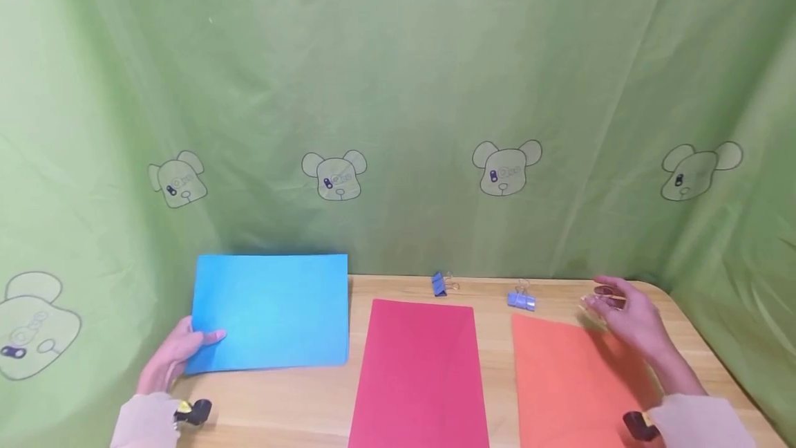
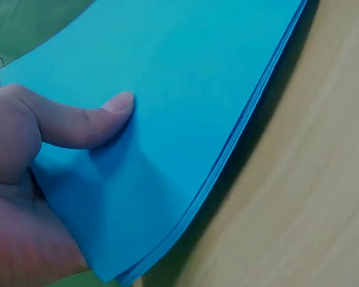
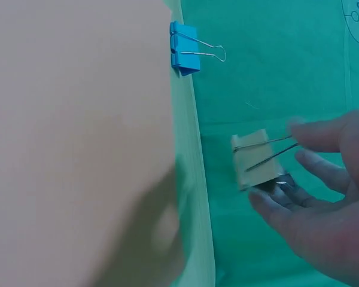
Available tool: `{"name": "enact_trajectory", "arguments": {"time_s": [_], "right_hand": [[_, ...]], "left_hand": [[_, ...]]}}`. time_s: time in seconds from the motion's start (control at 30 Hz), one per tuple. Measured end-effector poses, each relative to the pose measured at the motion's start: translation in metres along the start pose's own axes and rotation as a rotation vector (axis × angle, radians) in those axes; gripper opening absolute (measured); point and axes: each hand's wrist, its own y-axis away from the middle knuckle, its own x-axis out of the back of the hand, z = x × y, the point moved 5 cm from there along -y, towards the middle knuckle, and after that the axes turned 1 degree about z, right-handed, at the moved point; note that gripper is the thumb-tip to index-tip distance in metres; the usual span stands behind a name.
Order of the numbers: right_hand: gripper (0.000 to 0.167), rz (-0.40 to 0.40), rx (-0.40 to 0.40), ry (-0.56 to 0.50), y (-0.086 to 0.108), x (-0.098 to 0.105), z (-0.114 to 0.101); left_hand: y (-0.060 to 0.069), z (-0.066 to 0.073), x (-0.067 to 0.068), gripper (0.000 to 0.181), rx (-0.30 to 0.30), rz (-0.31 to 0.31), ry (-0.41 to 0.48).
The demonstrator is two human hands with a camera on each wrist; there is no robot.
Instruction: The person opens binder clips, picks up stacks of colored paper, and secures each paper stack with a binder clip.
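My left hand point(image 1: 177, 351) holds a stack of blue paper point(image 1: 273, 310) by its left edge. In the left wrist view the thumb point(image 2: 90, 125) lies on top of the sheets, and the other fingers are hidden beneath them. Over the far edge of the orange paper point(image 1: 572, 379), my right hand point(image 1: 634, 316) pinches a cream-coloured binder clip point(image 3: 254, 158) by its wire handles. A second wire handle shows under the clip near the lower fingers, slightly blurred.
Magenta paper point(image 1: 419, 372) lies mid-table between the blue and orange paper. Two blue binder clips, one on the left point(image 1: 439, 284) and one on the right point(image 1: 521, 300), sit near the table's back edge. A green curtain point(image 1: 410, 102) hangs behind and at both sides.
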Motion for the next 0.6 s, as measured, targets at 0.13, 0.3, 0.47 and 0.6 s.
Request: {"name": "enact_trajectory", "arguments": {"time_s": [0.13,0.3,0.47,0.6], "right_hand": [[0.057,-0.007,-0.003,-0.021,0.002,0.0,-0.001],[0.058,0.01,-0.026,0.001,0.005,0.0,0.0],[0.065,-0.017,-0.094,-0.004,0.004,0.0,-0.003],[0.072,-0.043,-0.161,0.008,0.005,0.003,-0.004]], "left_hand": [[0.006,0.004,-0.006,0.039,-0.168,0.004,0.108],[-0.013,0.006,-0.01,0.03,-0.005,0.068,0.099],[-0.037,0.015,-0.022,0.034,0.104,0.113,0.035],[-0.049,0.025,-0.035,0.088,0.054,0.071,0.074]]}}
